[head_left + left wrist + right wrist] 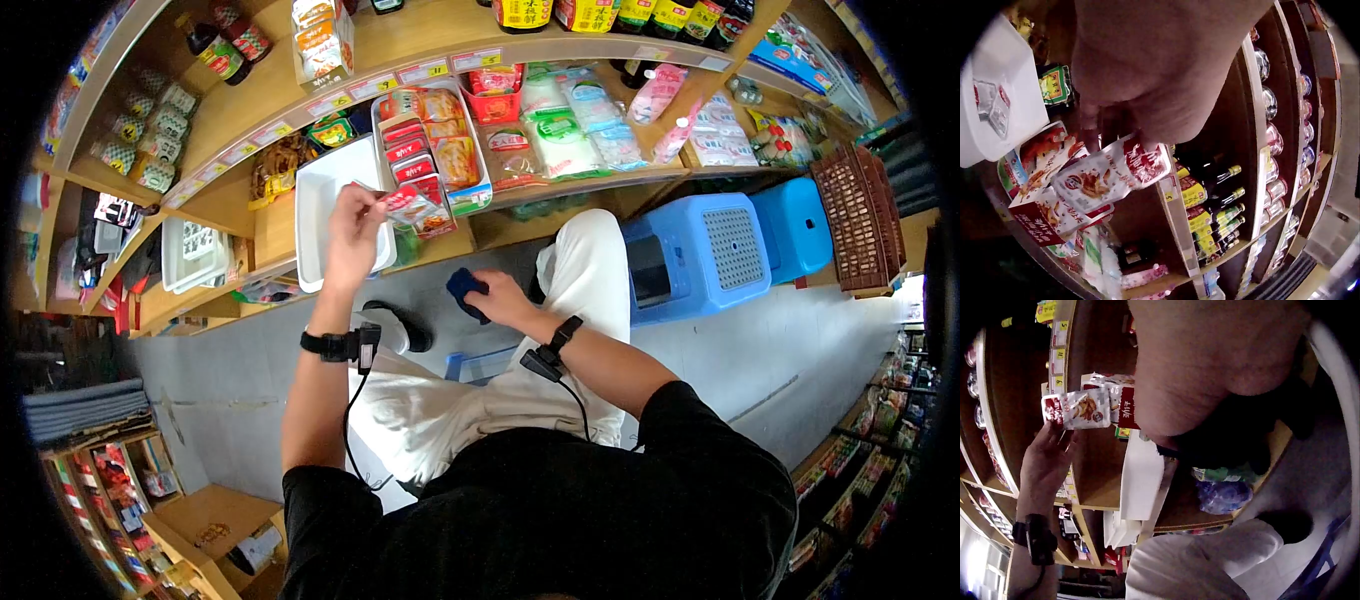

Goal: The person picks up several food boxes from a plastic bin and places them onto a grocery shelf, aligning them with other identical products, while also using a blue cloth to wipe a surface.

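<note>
The left hand point(354, 232) pinches a red and white food packet point(1107, 175) by one end, above the shelf bin. Beside the packet is a red and white box point(1044, 215) of similar packets. Under the left hand stands a white bin point(312, 225); the left wrist view shows small packets point(999, 112) inside it. The right hand point(502, 300) grips a dark blue cloth point(466, 292) low over the floor, near the knee. In the right wrist view the cloth looks nearly black.
Bagged goods point(565, 130) lie on the shelf to the right, with bottles point(525, 12) on the shelf above. Blue plastic stools point(690, 250) and a brown basket point(862, 215) stand at the right. A cardboard box point(215, 530) is at the lower left.
</note>
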